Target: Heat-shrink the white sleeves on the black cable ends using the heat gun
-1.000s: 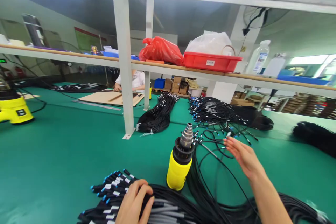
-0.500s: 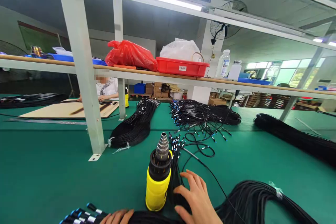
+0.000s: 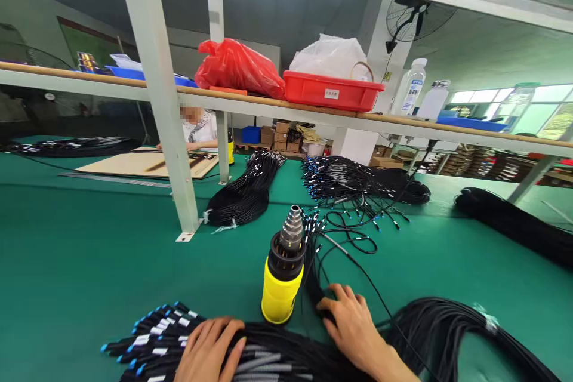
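Observation:
My left hand [image 3: 210,347] lies over a bundle of black cables [image 3: 277,349] at the near edge, its fingers extended across them and its thumb apart. Blue-tipped cable ends [image 3: 156,334] with white labels fan out to its left. Just right of the heat gun, my right hand [image 3: 353,325] has curled fingers closed around a strand of black cables [image 3: 316,286]. The yellow heat gun [image 3: 282,289] stands upright between my hands, its metal nozzle [image 3: 292,228] pointing up. Grey ribbed sleeves [image 3: 262,364] show on several cables near my left hand.
A tied cable coil [image 3: 430,322] lies at the right. Further back are more cable bundles [image 3: 242,197] and a loose cable [image 3: 353,242]. A white shelf post [image 3: 165,101] stands on the green table; the shelf above carries a red tray [image 3: 331,92]. A co-worker [image 3: 201,131] sits beyond.
My view has tilted down and shifted left. My right hand has gone from spread fingers to closing on the cables. More of my left hand and the blue-tipped ends now shows.

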Motion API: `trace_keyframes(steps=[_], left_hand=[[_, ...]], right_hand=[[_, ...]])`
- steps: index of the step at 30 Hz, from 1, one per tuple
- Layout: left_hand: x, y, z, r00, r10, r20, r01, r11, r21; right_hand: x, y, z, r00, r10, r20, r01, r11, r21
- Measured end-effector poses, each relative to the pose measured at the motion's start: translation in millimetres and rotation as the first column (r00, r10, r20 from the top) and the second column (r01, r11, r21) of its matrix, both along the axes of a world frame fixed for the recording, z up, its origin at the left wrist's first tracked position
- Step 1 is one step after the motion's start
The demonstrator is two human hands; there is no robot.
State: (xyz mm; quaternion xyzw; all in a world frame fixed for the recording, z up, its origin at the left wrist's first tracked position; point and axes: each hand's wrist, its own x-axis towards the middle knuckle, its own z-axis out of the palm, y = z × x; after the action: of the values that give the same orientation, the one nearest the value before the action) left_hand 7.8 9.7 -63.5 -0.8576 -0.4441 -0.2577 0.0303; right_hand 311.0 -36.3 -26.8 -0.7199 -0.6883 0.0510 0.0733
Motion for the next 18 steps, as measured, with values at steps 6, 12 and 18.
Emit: trace_keyframes(steps=[6,12,18], left_hand=[[2.1,-4.1,1.4,0.999,0.007,0.050,0.001,0.988,-0.155],[3.9,-6.1,8.6,0.996,-0.008,0.092,0.027,0.979,-0.200],[7.9,-12.6,17.7,0.993,0.020,0.118,-0.001,0.987,-0.158]], right_hand=[[43.2,37.8,-4.2,0.985,-0.158,0.064,0.152,0.985,0.084],[27.0,32.1,29.9,0.999,-0.039,0.015,0.036,0.986,0.166],[-24.2,-4.3,26.4,0.908,0.154,-0.390,-0.167,0.986,-0.001]])
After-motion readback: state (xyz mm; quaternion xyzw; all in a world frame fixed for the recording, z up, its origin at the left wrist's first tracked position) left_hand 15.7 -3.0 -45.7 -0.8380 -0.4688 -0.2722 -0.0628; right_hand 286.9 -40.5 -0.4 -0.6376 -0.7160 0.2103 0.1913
